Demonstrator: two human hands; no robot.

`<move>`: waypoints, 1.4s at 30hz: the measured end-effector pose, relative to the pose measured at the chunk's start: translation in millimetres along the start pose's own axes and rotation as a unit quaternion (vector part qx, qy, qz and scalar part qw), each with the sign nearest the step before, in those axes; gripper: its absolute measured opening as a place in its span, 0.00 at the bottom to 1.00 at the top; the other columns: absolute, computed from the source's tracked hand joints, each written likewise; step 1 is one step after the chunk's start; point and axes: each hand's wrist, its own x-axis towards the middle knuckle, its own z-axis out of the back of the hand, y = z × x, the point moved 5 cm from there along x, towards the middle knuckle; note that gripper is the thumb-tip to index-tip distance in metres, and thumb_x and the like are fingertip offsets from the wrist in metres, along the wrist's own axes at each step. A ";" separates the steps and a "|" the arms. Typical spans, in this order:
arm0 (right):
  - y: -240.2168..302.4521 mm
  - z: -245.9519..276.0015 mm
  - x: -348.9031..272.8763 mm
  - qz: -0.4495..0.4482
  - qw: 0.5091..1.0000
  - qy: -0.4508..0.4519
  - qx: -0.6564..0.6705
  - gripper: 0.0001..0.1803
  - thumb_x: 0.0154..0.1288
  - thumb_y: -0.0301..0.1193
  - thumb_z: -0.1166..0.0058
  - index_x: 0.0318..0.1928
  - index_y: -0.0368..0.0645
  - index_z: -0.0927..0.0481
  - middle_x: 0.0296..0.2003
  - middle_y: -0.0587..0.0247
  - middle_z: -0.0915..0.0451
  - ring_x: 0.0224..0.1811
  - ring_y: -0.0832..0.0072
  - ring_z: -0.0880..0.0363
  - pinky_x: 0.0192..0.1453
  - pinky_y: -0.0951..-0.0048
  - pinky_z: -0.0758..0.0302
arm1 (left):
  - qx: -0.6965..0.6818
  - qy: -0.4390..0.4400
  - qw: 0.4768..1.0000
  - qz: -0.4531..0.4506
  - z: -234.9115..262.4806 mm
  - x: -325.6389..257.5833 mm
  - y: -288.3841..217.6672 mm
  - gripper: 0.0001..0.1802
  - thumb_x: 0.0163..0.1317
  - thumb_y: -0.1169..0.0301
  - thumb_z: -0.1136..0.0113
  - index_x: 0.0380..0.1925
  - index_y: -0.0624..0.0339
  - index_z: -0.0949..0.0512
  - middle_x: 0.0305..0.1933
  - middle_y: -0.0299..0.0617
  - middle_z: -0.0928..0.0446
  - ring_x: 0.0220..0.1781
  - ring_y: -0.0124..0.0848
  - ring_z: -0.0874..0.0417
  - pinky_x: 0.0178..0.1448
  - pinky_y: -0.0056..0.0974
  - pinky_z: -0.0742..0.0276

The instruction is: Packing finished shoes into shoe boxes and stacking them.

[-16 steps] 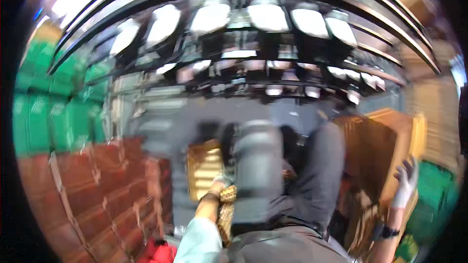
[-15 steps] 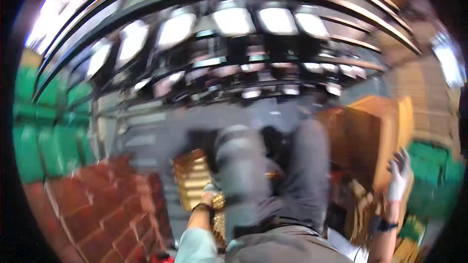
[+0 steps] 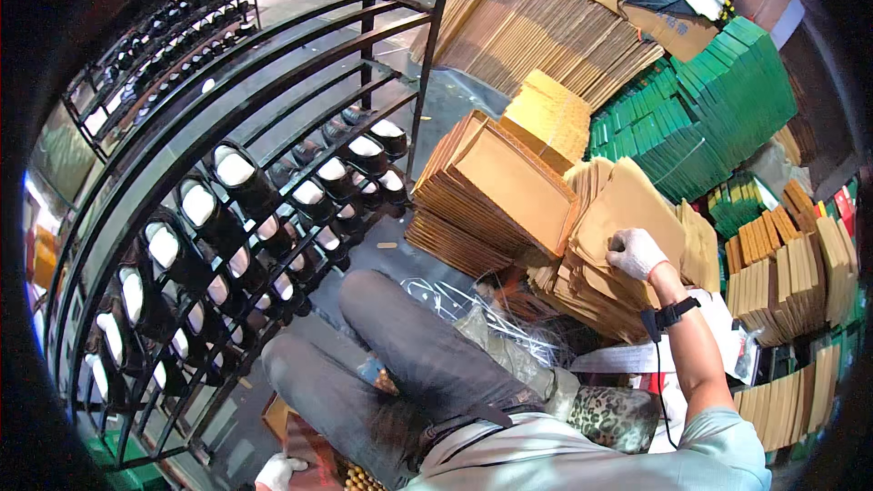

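Note:
My right hand, in a white glove, has its fingers curled and pinched at the top of a stack of brown flat card sheets. What lies under the fingertips is partly hidden. Low at the left, my gloved left hand is beside a reddish-brown box, partly cut off by the picture's edge. Its grip cannot be made out. Between my right hand and the rack stands a pile of flattened brown boxes.
A black metal rack holding rows of black shoes with white insides fills the left. Stacks of green flattened boxes and brown cardboard stand beyond. White strapping strips litter the floor by my legs. A leopard-print cushion lies beside me.
The view has swung to the right. My right hand, earlier raised with spread fingers, now rests on the brown sheets with fingers curled. My left hand stays low beside a box.

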 end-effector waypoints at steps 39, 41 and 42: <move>741.9 -12.8 69.3 0.291 0.946 0.139 -0.026 0.56 0.64 0.77 0.42 0.84 0.59 0.27 0.86 0.43 0.38 0.84 0.39 0.32 0.79 0.29 0.30 | -0.433 -0.217 0.873 0.049 -28.2 -3.0 30.3 0.15 0.78 0.71 0.36 0.57 0.69 0.15 0.48 0.40 0.12 0.47 0.30 0.13 0.54 0.39 0.17; 754.5 -48.6 113.3 0.309 0.936 0.167 -0.017 0.52 0.63 0.72 0.37 0.80 0.55 0.20 0.79 0.52 0.22 0.78 0.51 0.21 0.78 0.42 0.24 | -0.452 -0.222 0.862 0.061 -24.3 -7.4 40.4 0.16 0.77 0.68 0.35 0.57 0.69 0.14 0.48 0.40 0.12 0.47 0.31 0.13 0.55 0.40 0.16; 746.5 -46.8 110.0 0.331 0.928 0.173 0.008 0.51 0.60 0.70 0.34 0.74 0.50 0.16 0.74 0.49 0.18 0.75 0.53 0.18 0.76 0.48 0.22 | -0.461 -0.232 0.854 0.066 -19.9 -13.6 48.0 0.16 0.77 0.68 0.35 0.56 0.69 0.14 0.48 0.40 0.12 0.47 0.31 0.12 0.55 0.40 0.16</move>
